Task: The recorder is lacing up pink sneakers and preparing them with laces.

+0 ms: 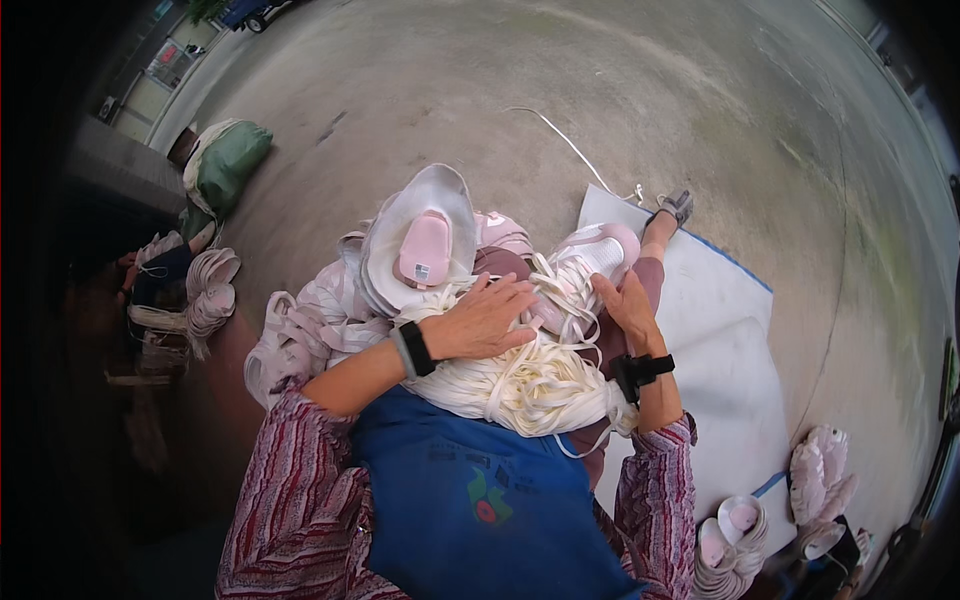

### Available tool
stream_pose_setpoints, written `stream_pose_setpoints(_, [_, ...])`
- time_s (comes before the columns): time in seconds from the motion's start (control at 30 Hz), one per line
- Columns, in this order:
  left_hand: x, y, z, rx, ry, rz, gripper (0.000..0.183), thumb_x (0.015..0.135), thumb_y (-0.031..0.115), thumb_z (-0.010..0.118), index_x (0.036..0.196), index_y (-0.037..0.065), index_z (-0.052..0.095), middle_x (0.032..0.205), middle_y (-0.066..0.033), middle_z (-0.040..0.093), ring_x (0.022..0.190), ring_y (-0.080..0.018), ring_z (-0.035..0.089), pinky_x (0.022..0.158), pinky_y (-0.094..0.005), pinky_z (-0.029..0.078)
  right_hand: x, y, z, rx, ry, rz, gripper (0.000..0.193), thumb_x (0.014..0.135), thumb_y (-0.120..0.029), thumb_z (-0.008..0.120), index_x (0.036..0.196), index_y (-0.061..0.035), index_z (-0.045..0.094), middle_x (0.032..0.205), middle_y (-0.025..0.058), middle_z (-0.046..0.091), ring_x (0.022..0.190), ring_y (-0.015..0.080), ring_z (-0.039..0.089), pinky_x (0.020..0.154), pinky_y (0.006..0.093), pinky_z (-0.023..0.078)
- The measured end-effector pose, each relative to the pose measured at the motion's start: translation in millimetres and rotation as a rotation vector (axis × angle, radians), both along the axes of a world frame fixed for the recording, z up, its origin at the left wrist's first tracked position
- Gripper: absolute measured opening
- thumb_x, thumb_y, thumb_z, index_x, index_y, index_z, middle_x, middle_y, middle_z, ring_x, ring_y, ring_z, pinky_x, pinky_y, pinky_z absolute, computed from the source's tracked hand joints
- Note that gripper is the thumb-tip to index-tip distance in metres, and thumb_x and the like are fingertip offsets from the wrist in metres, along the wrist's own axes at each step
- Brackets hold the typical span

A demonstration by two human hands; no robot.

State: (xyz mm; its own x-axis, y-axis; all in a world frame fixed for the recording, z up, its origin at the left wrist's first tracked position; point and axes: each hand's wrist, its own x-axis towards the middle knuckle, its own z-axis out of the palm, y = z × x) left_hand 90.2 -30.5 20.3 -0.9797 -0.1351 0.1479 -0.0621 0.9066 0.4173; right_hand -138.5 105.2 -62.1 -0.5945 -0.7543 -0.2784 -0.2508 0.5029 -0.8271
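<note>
Your left hand (485, 318) lies flat, fingers spread and gripping nothing, on top of a big bundle of cream-white laces (520, 380) heaped in your lap above your blue apron (470, 500). Your right hand (625, 305) rests at the bundle's right edge, fingers loosely open against the strands and close to a pink and white shoe (600, 250) half buried in them; you can't tell whether it pinches a single lace. Each wrist carries a black band. Just beyond your left hand stands a stack of white insoles (420, 215) with a pink shoe part (425, 250) lying on top. Under your right leg a white sheet (720, 340) covers the concrete floor (560, 80). More stacked insoles (210, 290) sit well off to your left, near a green and white sack (225, 160), and another pile of pink pieces (820, 475) lies to your right.
</note>
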Motion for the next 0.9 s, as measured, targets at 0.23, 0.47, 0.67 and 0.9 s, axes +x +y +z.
stream_pose_setpoints(0.23, [22.7,3.1,-17.2,-0.267,-0.386,-0.135,0.032,0.079,0.031,0.062,0.091,0.002,0.065,0.108,-0.0152,0.055,0.108,-0.0305,0.048,0.089,-0.0477,0.036,10.4,17.7,7.8,-0.145,-0.279,-0.255,0.046,0.085,-0.034,0.065,0.101,0.0083,0.06,0.088,0.0126,0.065,0.079,0.0202,0.06,0.075,0.0298,0.047])
stream_pose_setpoints(0.47, [66.7,21.9,14.3,0.055,-0.473,-0.062,0.023,0.08,0.024,0.059,0.074,0.002,0.059,0.075,-0.0165,0.061,0.076,-0.036,0.06,0.068,-0.0475,0.045,4.6,2.8,16.7,-0.449,-0.652,-0.273,0.027,0.092,-0.02,0.056,0.103,0.0041,0.061,0.091,0.0076,0.064,0.079,0.0162,0.062,0.067,0.029,0.051])
stream_pose_setpoints(0.67, [99.6,-0.9,20.4,0.337,-0.61,0.133,0.038,0.095,0.033,0.044,0.087,-0.001,0.057,0.08,-0.0242,0.062,0.075,-0.0423,0.06,0.07,-0.0499,0.046,5.8,-41.2,7.7,-0.636,-0.774,-0.548,0.029,0.089,-0.019,0.06,0.11,0.0017,0.056,0.092,0.0059,0.06,0.081,0.0165,0.061,0.067,0.0291,0.051])
stream_pose_setpoints(0.9, [89.8,-60.6,-4.7,0.348,0.22,0.311,0.027,0.079,0.022,0.067,0.094,0.002,0.056,0.094,-0.0166,0.055,0.094,-0.0361,0.054,0.083,-0.0418,0.045,58.0,16.0,53.6,-0.432,-0.592,-0.112,0.045,0.088,-0.014,0.062,0.126,0.0032,0.046,0.112,0.0102,0.061,0.103,0.0199,0.059,0.088,0.0341,0.049])
